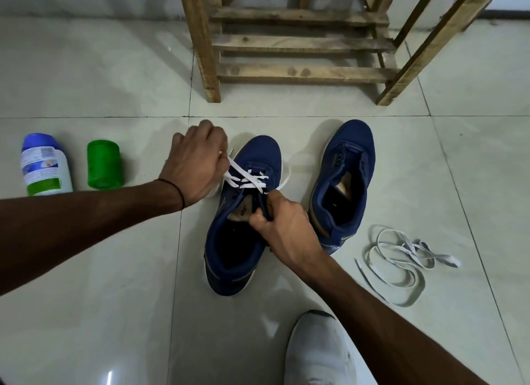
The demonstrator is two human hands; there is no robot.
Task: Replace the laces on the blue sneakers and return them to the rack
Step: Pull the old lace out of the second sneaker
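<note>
Two blue sneakers stand on the tiled floor. The left sneaker (243,212) has a white lace (246,178) threaded through its lower eyelets. My left hand (195,164) pinches one end of that lace and holds it out to the left of the shoe. My right hand (284,230) grips the right side of this sneaker's upper near the tongue. The right sneaker (344,184) stands beside it with no lace in it. A loose grey-white lace (401,261) lies coiled on the floor to the right. The wooden rack (301,43) stands behind the shoes.
A white bottle with a blue cap (44,167) and a green cylinder (104,165) stand on the floor at the left. A grey shoe (318,353) shows at the bottom edge, under my right forearm.
</note>
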